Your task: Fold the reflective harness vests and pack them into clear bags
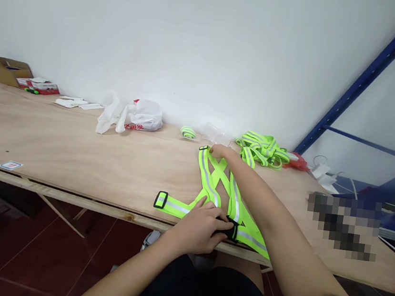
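Observation:
A neon-yellow reflective vest made of straps with silver stripes point(210, 180) lies spread on the table near its front edge, its straps crossing in the middle. My left hand point(202, 228) is closed on the black buckle point(232, 230) at the waist strap, partly covering it. Farther back, my right hand point(220, 152) is closed on the top of a shoulder strap, beside a small black slider point(203, 148); its fingertips are partly hidden. A larger black slider point(161, 199) sits at the left end of the waist strap.
Behind on the wooden table point(75, 147) are a heap of similar straps point(264, 149), a rolled strap point(188, 132), a white plastic bag point(146, 115) and an open cardboard box point(8, 71). A blue metal frame point(364, 82) stands at right. A pixelated dark object point(339, 225) lies nearby.

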`<control>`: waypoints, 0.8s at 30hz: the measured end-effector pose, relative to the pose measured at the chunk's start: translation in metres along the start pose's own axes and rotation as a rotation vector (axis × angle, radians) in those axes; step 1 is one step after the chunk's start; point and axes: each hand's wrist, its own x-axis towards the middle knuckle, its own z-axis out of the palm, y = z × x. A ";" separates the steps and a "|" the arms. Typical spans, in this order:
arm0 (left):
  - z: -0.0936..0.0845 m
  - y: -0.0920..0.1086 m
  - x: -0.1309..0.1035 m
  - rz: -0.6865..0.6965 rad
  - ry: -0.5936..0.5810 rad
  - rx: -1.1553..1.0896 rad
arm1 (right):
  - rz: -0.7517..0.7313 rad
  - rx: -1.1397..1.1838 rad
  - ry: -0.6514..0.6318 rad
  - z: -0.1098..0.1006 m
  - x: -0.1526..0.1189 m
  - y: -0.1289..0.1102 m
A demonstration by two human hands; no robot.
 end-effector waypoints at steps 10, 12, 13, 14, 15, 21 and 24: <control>0.000 0.000 0.001 0.000 -0.012 0.014 | -0.124 -0.026 0.241 -0.015 -0.010 -0.017; -0.001 0.001 0.001 -0.007 -0.018 0.015 | -0.140 -0.052 0.234 -0.012 -0.007 -0.022; -0.001 0.001 0.001 -0.009 -0.021 0.016 | -0.143 -0.066 0.233 -0.011 -0.006 -0.023; -0.001 0.002 0.001 -0.010 -0.024 0.018 | -0.147 -0.082 0.234 -0.010 -0.005 -0.023; -0.001 0.001 0.001 -0.010 -0.026 0.021 | -0.155 -0.097 0.238 -0.009 -0.003 -0.023; 0.002 -0.001 0.000 0.000 -0.015 0.035 | -0.243 -0.193 0.285 -0.011 0.000 -0.012; 0.004 -0.002 0.000 0.010 -0.008 0.034 | -0.283 -0.226 0.311 -0.012 0.003 -0.003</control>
